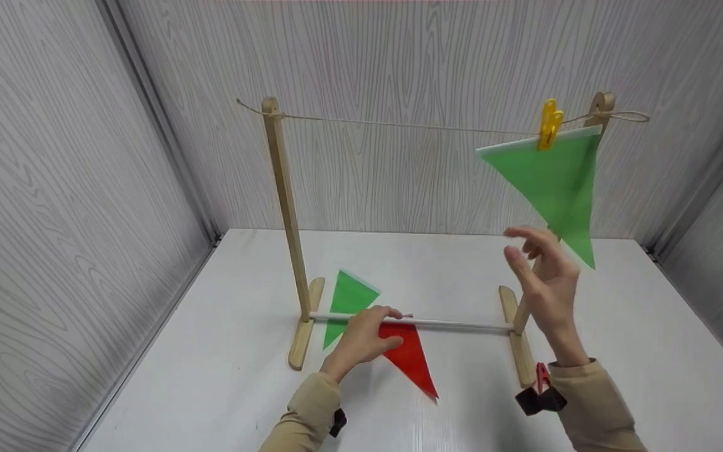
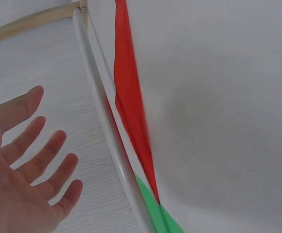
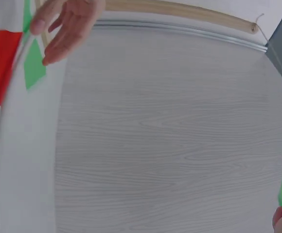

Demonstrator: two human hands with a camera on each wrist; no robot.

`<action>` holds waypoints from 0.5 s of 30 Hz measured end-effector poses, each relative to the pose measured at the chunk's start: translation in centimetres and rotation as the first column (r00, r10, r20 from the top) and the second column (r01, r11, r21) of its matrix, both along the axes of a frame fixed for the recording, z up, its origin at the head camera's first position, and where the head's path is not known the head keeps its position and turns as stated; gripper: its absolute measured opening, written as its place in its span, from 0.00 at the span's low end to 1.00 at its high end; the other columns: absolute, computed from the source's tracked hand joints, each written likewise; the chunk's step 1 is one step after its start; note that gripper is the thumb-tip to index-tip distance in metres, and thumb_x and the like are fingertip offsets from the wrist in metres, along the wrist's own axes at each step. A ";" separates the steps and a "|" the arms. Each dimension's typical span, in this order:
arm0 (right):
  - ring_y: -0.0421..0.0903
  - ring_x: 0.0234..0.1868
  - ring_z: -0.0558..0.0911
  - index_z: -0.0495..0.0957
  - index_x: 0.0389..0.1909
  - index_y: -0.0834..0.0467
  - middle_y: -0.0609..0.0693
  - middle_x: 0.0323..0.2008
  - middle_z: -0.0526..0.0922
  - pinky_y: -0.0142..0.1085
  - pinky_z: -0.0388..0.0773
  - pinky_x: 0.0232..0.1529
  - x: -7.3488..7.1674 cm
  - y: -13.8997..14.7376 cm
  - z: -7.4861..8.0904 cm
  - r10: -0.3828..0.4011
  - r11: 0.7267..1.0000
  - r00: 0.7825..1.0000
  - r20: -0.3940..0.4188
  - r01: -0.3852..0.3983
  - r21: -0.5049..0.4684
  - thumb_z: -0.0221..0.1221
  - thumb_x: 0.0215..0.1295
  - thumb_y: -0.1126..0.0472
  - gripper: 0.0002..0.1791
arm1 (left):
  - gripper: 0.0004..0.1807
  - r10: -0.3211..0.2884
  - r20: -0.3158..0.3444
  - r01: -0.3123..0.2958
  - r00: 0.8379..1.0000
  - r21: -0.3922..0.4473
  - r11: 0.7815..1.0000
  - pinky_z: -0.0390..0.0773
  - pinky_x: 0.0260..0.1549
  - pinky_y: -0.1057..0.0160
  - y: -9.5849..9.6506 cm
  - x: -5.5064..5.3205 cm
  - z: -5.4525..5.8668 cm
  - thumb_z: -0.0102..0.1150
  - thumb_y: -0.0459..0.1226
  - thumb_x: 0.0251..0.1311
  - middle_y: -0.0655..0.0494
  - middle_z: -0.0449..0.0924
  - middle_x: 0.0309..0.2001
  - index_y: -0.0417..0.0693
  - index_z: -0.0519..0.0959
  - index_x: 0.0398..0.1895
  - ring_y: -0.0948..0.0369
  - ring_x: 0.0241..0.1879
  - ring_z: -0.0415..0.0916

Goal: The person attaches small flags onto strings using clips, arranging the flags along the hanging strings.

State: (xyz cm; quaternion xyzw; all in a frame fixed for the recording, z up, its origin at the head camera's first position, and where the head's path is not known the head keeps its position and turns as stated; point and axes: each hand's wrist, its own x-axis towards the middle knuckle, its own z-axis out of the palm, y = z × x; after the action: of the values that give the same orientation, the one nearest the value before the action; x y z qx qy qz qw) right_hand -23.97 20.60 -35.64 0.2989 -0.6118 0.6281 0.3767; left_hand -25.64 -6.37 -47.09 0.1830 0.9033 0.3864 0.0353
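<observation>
My left hand (image 1: 364,336) hovers over the white crossbar (image 1: 455,324), its fingers loosely bent with nothing in them. In the left wrist view the palm and spread fingers show beside that bar. Under this hand lies a red triangular flag (image 1: 415,355), partly covered. A green triangular flag (image 1: 349,295) lies behind it, crossed by the bar. My right hand (image 1: 550,285) is raised near the tip of a hanging green flag (image 1: 556,179), fingers relaxed and holding nothing. A yellow clothespin (image 1: 550,125) fastens that flag's white top edge to the string (image 1: 399,124).
Two wooden posts, left (image 1: 286,207) and right (image 1: 601,103), carry the string between them. Each stands on a wooden foot, left (image 1: 299,345) and right (image 1: 523,361), on the white table (image 1: 211,376). Wood-grain panels (image 1: 386,56) enclose the back and sides.
</observation>
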 end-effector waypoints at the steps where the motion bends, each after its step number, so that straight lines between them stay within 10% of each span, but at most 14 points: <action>1: 0.39 0.41 0.74 0.79 0.48 0.75 0.47 0.44 0.85 0.28 0.67 0.46 0.1 -0.2 -1.2 0.025 0.999 0.999 0.034 -0.026 0.020 0.56 0.61 0.82 0.14 | 0.23 0.009 0.001 -0.009 1.000 -0.029 1.000 0.78 0.57 0.46 -0.1 0.2 -0.3 0.67 0.38 0.61 0.45 0.79 0.59 0.47 0.77 0.60 0.48 0.58 0.74; 6: 0.35 0.39 0.80 0.81 0.46 0.73 0.43 0.39 0.87 0.24 0.73 0.42 0.3 -1.1 -6.9 0.026 0.977 0.954 0.298 -0.087 0.195 0.57 0.66 0.77 0.10 | 0.23 0.022 -0.034 -0.027 0.999 -0.145 0.989 0.75 0.61 0.44 -0.1 0.9 -1.3 0.66 0.40 0.63 0.46 0.80 0.59 0.45 0.78 0.61 0.49 0.59 0.75; 12: 0.41 0.43 0.85 0.83 0.51 0.63 0.56 0.46 0.87 0.25 0.80 0.48 -0.2 -1.7 -12.2 0.015 0.928 0.762 0.647 -0.251 0.274 0.62 0.70 0.63 0.12 | 0.26 0.036 0.015 -0.032 0.999 -0.213 0.977 0.67 0.69 0.41 0.1 1.2 -2.1 0.65 0.42 0.64 0.44 0.75 0.66 0.43 0.76 0.64 0.47 0.67 0.70; 15: 0.48 0.47 0.84 0.81 0.53 0.65 0.65 0.50 0.85 0.26 0.80 0.50 -0.5 -2.0 -14.1 0.000 0.914 0.700 0.714 -0.289 0.283 0.61 0.70 0.60 0.16 | 0.29 0.032 0.080 -0.013 0.996 -0.229 0.973 0.60 0.73 0.40 0.4 1.4 -2.4 0.64 0.43 0.64 0.44 0.68 0.72 0.42 0.73 0.67 0.46 0.73 0.63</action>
State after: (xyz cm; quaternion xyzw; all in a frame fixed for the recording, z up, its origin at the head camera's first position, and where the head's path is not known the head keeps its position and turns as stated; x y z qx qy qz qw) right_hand -24.46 18.62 -49.74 0.1522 -0.7905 0.5933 0.0005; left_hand -24.24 -6.00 -49.46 0.1513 0.9415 0.2876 0.0893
